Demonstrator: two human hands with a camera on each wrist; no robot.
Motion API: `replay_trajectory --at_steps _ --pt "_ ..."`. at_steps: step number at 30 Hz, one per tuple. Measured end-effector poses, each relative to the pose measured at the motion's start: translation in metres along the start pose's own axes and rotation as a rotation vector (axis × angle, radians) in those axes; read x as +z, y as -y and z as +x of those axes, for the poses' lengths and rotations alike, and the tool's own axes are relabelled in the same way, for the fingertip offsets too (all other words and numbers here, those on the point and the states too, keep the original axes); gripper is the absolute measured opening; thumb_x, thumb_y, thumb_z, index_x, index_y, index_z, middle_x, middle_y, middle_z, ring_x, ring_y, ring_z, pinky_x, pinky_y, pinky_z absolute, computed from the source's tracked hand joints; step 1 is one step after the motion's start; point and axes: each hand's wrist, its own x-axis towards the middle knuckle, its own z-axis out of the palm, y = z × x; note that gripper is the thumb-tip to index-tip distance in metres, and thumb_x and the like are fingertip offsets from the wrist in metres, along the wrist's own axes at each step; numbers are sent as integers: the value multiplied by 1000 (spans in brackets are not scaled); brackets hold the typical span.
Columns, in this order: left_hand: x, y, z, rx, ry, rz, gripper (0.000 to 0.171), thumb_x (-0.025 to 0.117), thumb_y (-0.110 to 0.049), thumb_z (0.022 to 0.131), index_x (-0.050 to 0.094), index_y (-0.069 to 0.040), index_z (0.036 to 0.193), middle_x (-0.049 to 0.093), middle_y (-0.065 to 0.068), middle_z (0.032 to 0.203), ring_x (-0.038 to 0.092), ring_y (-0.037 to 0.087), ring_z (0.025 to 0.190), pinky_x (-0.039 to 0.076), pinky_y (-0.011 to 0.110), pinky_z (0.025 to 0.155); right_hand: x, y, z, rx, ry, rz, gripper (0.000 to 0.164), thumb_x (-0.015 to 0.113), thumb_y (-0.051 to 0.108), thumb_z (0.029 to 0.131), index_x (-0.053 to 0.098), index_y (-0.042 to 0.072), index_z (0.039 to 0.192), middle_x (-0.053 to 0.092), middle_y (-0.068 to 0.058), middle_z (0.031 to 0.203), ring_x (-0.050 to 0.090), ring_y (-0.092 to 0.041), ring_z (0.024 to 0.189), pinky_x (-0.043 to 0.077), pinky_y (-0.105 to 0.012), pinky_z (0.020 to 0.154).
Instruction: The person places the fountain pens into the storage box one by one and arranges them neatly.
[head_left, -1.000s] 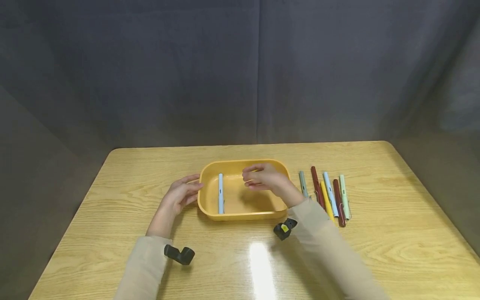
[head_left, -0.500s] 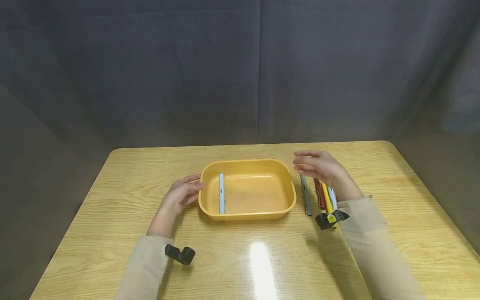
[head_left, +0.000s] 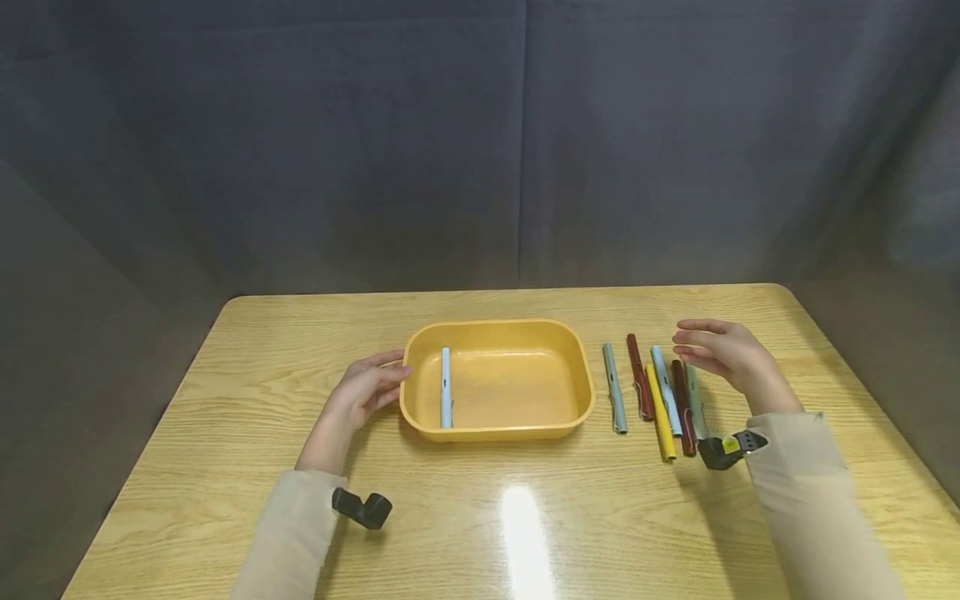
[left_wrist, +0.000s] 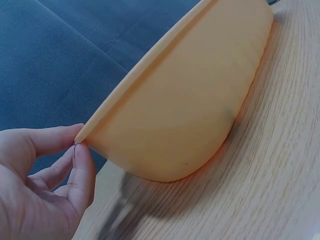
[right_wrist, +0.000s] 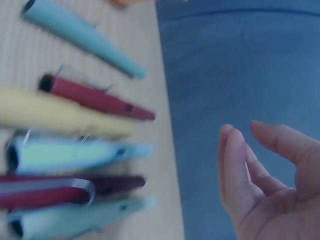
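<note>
My left hand (head_left: 362,390) pinches the left rim of a yellow plastic tub (head_left: 498,435); in the left wrist view thumb and fingers meet at that rim. Inside the tub, toward its left end, lies a light blue pen (head_left: 446,387). My right hand (head_left: 726,354) hovers over the right end of a row of pens with nothing in its fingers, thumb and fingertips apart in the right wrist view. Below it are a light green pen (head_left: 694,400) and a dark red pen (head_left: 681,400), both lying on the wooden table.
Left of those lie another light blue pen (head_left: 666,387), a yellow pen (head_left: 661,417), another dark red pen (head_left: 640,375) and a grey-green pen (head_left: 614,387). A dark curtain (head_left: 480,150) rises behind the table (head_left: 450,525). Glare marks the table's front.
My right hand has come out of the tub and moved right, past the grey-green pen, to above the right end of the pens. The left hand stays at the tub's rim.
</note>
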Motion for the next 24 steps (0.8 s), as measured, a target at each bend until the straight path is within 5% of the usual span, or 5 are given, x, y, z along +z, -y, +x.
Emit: replay_trajectory --at_steps 15,24 --pt "-1 -1 -2 9 6 -2 54 62 -9 91 43 -6 141 60 -1 113 61 -1 70 53 11 67 -27 -41 -5 76 -49 -132 67 54 14 97 18 -17 144 61 21 82 64 6 78 55 -14 78" --pt "-1 -1 -1 4 9 6 55 62 -11 91 42 -7 143 51 13 139 61 -1 71 52 11 68 -33 -53 -3 78 -51 -105 63 49 9 97 15 -19 143 63 22 79 64 6 76 55 -13 78"
